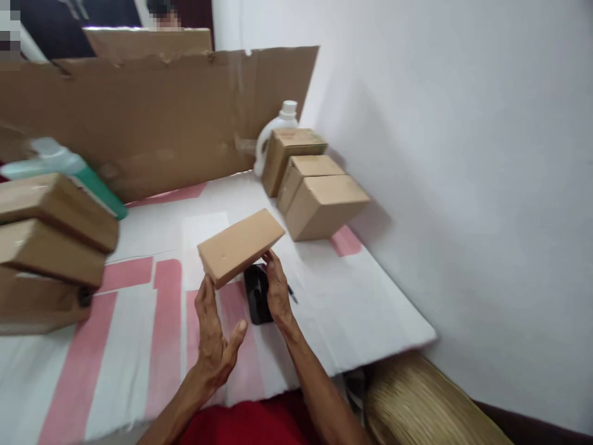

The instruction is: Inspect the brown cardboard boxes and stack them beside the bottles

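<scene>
A white jug stands before a broad cardboard panel.

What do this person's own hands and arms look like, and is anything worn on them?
Both the left hand and right hand are ordinary, slim human hands, with no gloves visible. The forearms are bare, with no sleeve or watch showing. Red cloth, probably clothing, shows between them.

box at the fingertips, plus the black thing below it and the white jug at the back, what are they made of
Box: likely cardboard, matte; plain brown, flat faces and crisp folded edges.
Black object: perhaps plastic, glossy; it shows bright reflections, but coated metal can't be ruled out.
White jug: probably opaque plastic, smooth; it has a looped handle and cap.
</scene>
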A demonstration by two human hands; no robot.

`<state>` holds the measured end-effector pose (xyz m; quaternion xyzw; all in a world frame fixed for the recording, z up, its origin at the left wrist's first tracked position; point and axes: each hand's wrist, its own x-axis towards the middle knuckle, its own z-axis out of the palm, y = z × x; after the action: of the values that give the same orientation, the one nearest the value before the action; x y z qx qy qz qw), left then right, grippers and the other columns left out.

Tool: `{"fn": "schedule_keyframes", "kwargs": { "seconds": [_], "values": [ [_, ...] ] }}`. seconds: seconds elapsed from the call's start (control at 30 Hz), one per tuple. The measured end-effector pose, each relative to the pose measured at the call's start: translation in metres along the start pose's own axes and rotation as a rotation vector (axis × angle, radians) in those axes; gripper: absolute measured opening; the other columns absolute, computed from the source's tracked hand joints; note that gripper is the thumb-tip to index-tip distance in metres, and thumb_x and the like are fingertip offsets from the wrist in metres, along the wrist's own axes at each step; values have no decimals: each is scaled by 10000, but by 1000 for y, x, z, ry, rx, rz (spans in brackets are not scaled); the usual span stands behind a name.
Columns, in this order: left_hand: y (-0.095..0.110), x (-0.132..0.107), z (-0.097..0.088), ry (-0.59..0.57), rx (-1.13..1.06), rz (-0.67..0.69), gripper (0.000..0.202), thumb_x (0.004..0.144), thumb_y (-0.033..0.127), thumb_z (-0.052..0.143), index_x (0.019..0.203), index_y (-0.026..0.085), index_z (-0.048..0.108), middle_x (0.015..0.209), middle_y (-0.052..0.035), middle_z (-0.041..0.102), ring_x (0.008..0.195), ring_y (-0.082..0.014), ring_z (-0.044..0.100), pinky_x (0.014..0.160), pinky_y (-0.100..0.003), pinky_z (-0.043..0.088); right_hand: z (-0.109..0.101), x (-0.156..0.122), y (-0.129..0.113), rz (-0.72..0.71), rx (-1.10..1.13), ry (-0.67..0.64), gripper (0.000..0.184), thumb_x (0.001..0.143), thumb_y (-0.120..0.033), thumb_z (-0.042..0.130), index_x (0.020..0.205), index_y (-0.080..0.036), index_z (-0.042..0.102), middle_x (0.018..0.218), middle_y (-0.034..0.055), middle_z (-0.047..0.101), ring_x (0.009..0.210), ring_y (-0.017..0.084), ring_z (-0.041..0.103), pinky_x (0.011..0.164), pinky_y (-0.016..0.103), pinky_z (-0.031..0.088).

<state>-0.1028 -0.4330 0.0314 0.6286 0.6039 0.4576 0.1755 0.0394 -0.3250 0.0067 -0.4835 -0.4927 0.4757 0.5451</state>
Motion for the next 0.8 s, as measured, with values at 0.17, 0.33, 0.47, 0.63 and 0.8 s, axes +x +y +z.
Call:
{"fn": "schedule_keyframes", "kwargs": {
  "seconds": [0.17, 0.33, 0.47, 0.63, 0.8],
  "values": [
    [-32, -53, -48, 162, 395, -80, 868, 994, 375, 573, 1690, 227, 77, 1652, -207, 202, 1543, -400, 243, 1204, -614, 321, 85, -5, 22, 26, -58, -353, 634, 1006, -658, 478, 1492, -262, 571, 1532, 107, 571, 1448, 272, 493, 1242, 473, 347],
    [-38, -51, -65, 115, 640, 135, 861, 968, 394, 620, 1678, 165, 190, 1601, -240, 322, 1508, -412, 309, 1218, -574, 266, 110, 15, 26, 38, -63, -458, 716, 959, -754, 462, 1432, -243, 631, 1461, 108, 623, 1428, 270, 497, 1235, 453, 338],
    [-23, -18, -72, 13, 675, 399, 867, 967, 400, 633, 1669, 112, 212, 1562, -262, 450, 1491, -388, 370, 1215, -519, 267, 97, 32, 4, 167, 73, -736, 770, 922, -821, 440, 1271, -202, 737, 1221, 94, 759, 1183, 279, 655, 1057, 423, 495],
    [-12, 27, -89, -76, 630, 486, 890, 975, 470, 605, 1671, 116, 180, 1570, -255, 485, 1492, -392, 404, 1171, -503, 324, 80, 31, 8, 401, 166, -799, 800, 883, -867, 437, 1056, -176, 801, 953, 97, 790, 967, 282, 696, 899, 405, 529],
    [-19, 60, -109, -103, 573, 340, 836, 1024, 436, 510, 1678, 133, 85, 1638, -240, 402, 1518, -372, 386, 1182, -505, 326, 68, 23, 22, 536, 327, -706, 810, 853, -894, 447, 1091, -194, 779, 1038, 107, 775, 933, 258, 691, 838, 366, 513]
  ]
}}
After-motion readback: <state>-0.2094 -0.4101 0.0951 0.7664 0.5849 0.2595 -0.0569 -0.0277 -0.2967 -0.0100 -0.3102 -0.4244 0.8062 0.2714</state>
